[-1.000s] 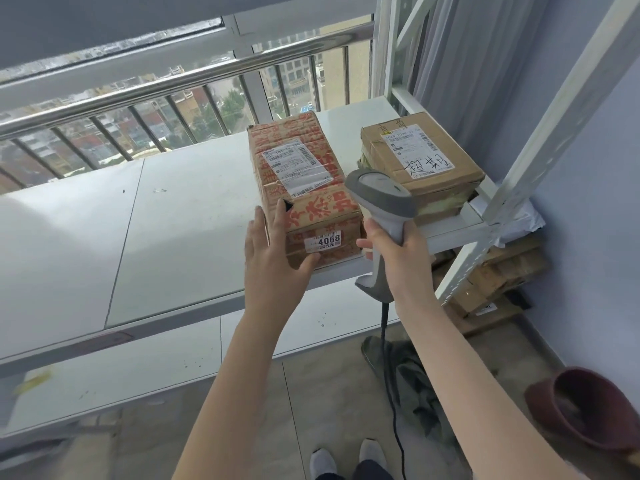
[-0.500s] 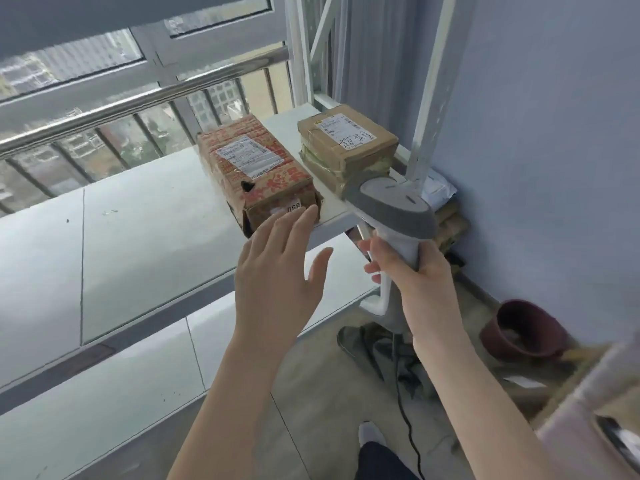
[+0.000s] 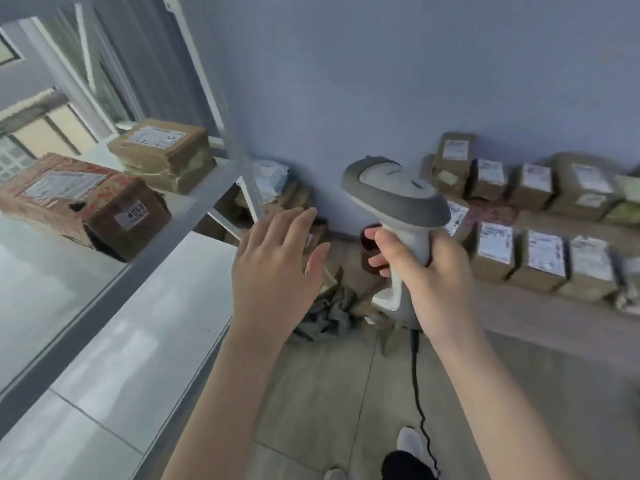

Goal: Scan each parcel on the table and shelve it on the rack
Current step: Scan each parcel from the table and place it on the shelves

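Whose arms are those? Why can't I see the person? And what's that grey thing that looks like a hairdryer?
There is no machine here, just a person. The camera sits on their head and looks down, so you see only their arms and, at the bottom, their shoes. The right hand grips a grey scanner with a cord; it reads parcel labels. The left hand is open and holds nothing. On the left is a metal rack with two parcels on its shelf: a red box with a number sticker and a brown box behind it. On the right, more parcels lie in rows by the blue wall.
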